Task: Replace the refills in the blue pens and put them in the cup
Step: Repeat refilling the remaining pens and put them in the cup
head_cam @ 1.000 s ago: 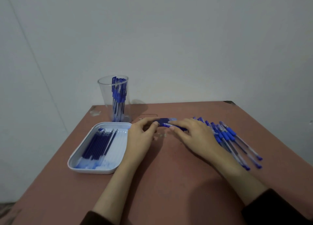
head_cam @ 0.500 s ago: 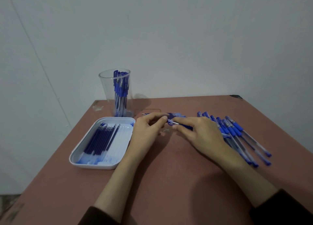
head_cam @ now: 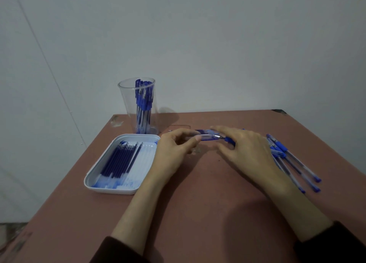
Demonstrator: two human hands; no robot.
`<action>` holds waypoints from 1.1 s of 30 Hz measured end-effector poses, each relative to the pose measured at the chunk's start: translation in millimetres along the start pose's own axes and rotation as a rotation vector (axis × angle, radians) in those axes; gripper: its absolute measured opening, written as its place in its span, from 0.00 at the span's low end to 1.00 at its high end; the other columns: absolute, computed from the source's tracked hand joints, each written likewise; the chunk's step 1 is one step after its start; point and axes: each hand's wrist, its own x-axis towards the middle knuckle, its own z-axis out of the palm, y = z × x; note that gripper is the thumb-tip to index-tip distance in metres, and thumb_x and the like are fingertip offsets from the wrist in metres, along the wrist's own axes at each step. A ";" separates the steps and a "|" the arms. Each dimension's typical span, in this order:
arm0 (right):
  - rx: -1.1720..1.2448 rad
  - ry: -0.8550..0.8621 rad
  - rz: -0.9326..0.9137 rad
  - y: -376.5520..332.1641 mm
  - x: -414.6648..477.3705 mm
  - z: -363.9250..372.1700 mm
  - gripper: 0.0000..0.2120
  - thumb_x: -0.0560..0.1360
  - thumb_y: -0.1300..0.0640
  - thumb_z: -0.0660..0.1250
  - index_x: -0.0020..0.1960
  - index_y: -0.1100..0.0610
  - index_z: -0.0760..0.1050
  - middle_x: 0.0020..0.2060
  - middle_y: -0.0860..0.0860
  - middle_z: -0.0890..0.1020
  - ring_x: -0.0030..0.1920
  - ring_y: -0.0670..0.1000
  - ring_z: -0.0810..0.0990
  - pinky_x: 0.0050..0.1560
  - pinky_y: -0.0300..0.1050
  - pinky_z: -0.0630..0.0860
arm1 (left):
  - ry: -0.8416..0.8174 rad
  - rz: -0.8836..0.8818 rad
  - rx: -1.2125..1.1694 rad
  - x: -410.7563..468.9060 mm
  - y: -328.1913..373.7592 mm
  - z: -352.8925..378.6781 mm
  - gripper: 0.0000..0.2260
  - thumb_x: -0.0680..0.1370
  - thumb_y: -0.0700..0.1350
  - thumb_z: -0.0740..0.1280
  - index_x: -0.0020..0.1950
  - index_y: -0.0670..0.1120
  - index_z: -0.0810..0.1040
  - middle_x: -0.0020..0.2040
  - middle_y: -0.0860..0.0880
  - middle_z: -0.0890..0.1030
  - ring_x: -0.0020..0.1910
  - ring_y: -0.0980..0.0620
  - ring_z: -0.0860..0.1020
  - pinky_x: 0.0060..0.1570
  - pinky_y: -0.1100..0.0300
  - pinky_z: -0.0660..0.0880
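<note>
At bench [head_cam: 198, 219] centre, left hand [head_cam: 174, 151] pinches blue pen [head_cam: 208, 137] barrel; right hand [head_cam: 247, 150] fingers spread loose over tip end. Cup [head_cam: 129, 104] by far edge, tray [head_cam: 111, 190] of refills [head_cam: 118, 161] beside; loose pens [head_cam: 281, 147] right.

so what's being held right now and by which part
The left hand pinches a blue pen by its clear barrel. The right hand lies over the pen's blue grip end; whether it grips cannot be told.

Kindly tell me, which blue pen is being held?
The pen pinched by the left hand; the others stand in the cup or lie loose on the table.
</note>
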 end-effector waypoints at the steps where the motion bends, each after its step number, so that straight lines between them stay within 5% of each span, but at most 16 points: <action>1: -0.005 0.007 0.026 1.7 0.8 -1.0 0.18 0.74 0.54 0.65 0.63 0.41 0.73 0.44 0.45 0.83 0.46 0.51 0.80 0.40 0.45 0.71 | 0.024 -0.013 0.029 0.8 -1.0 -1.8 0.02 0.74 0.39 0.71 0.44 0.45 0.83 0.33 0.49 0.80 0.31 0.61 0.75 0.33 0.70 0.73; 5: -0.028 0.016 0.123 3.6 3.4 -1.6 0.17 0.75 0.57 0.63 0.62 0.45 0.71 0.34 0.46 0.77 0.40 0.51 0.76 0.39 0.43 0.65 | -0.058 -0.052 0.298 0.1 -5.2 -4.7 0.03 0.72 0.46 0.73 0.39 0.49 0.83 0.34 0.55 0.81 0.33 0.64 0.76 0.38 0.71 0.71; 7: -0.002 0.027 0.120 2.8 4.2 0.0 0.15 0.74 0.58 0.63 0.60 0.47 0.72 0.31 0.46 0.76 0.35 0.50 0.74 0.37 0.43 0.65 | -0.146 -0.027 0.447 -1.1 -8.3 -4.0 0.04 0.70 0.48 0.74 0.36 0.54 0.83 0.39 0.55 0.81 0.44 0.59 0.78 0.49 0.63 0.74; 10: 0.158 0.013 0.120 2.5 4.5 1.6 0.09 0.75 0.60 0.63 0.55 0.52 0.73 0.31 0.46 0.77 0.31 0.47 0.74 0.35 0.45 0.71 | -0.311 -0.014 0.670 -4.9 -8.7 -3.2 0.04 0.70 0.55 0.73 0.39 0.56 0.83 0.50 0.54 0.77 0.59 0.54 0.67 0.62 0.58 0.65; 12: 0.267 -0.010 0.117 2.6 4.1 2.1 0.07 0.76 0.61 0.63 0.53 0.54 0.73 0.34 0.45 0.76 0.32 0.43 0.73 0.35 0.36 0.69 | -0.344 -0.032 0.714 -5.7 -9.7 -3.1 0.05 0.70 0.55 0.72 0.43 0.56 0.82 0.52 0.54 0.75 0.61 0.53 0.63 0.64 0.59 0.62; 15: 0.352 0.059 0.028 1.1 2.2 0.6 0.07 0.77 0.60 0.64 0.54 0.56 0.76 0.39 0.45 0.78 0.38 0.41 0.75 0.39 0.28 0.68 | -0.246 0.026 0.532 -3.3 -6.8 -1.5 0.06 0.73 0.52 0.71 0.48 0.56 0.82 0.52 0.54 0.79 0.60 0.55 0.70 0.62 0.62 0.67; 18: 0.386 0.145 -0.059 -3.9 0.0 -2.6 0.11 0.76 0.56 0.66 0.57 0.51 0.79 0.43 0.41 0.81 0.43 0.41 0.78 0.44 0.30 0.71 | -0.131 -0.041 0.016 -5.0 0.2 3.5 0.10 0.77 0.44 0.68 0.57 0.48 0.81 0.54 0.52 0.83 0.55 0.57 0.79 0.56 0.63 0.74; 21: 0.712 0.006 0.078 -10.9 1.2 -1.8 0.06 0.76 0.55 0.66 0.50 0.49 0.81 0.32 0.43 0.80 0.33 0.42 0.77 0.36 0.38 0.74 | -0.194 -0.160 -0.484 -6.4 2.5 9.4 0.11 0.78 0.41 0.65 0.60 0.42 0.79 0.57 0.42 0.82 0.58 0.46 0.80 0.57 0.54 0.75; 24: 1.087 -0.264 0.237 -18.0 2.7 -2.4 0.10 0.77 0.55 0.63 0.41 0.57 0.78 0.27 0.54 0.76 0.22 0.47 0.65 0.24 0.40 0.60 | -0.198 -0.198 -0.573 -5.8 4.9 11.4 0.11 0.74 0.45 0.67 0.54 0.45 0.82 0.53 0.46 0.83 0.55 0.50 0.81 0.57 0.57 0.75; 27: 1.303 -0.380 0.344 -22.6 2.8 -4.0 0.13 0.76 0.54 0.62 0.37 0.60 0.75 0.26 0.57 0.73 0.20 0.46 0.60 0.26 0.42 0.51 | -0.199 -0.229 -0.659 -5.7 6.9 11.2 0.09 0.71 0.44 0.67 0.47 0.46 0.84 0.49 0.47 0.84 0.49 0.53 0.82 0.49 0.61 0.77; 30: 1.215 -0.313 0.270 -20.5 1.6 1.0 0.13 0.75 0.52 0.64 0.41 0.61 0.79 0.25 0.56 0.73 0.21 0.47 0.59 0.25 0.40 0.55 | -0.143 -0.215 -0.657 -4.7 6.1 10.6 0.06 0.68 0.45 0.70 0.41 0.46 0.85 0.46 0.46 0.84 0.48 0.52 0.82 0.54 0.59 0.75; 33: 1.053 -0.182 0.161 -20.7 -1.7 5.0 0.07 0.76 0.54 0.66 0.46 0.54 0.82 0.25 0.53 0.72 0.23 0.47 0.62 0.25 0.40 0.59 | -0.043 -0.188 -0.602 -0.7 1.6 10.8 0.05 0.64 0.45 0.75 0.36 0.45 0.84 0.38 0.48 0.82 0.42 0.51 0.80 0.49 0.60 0.76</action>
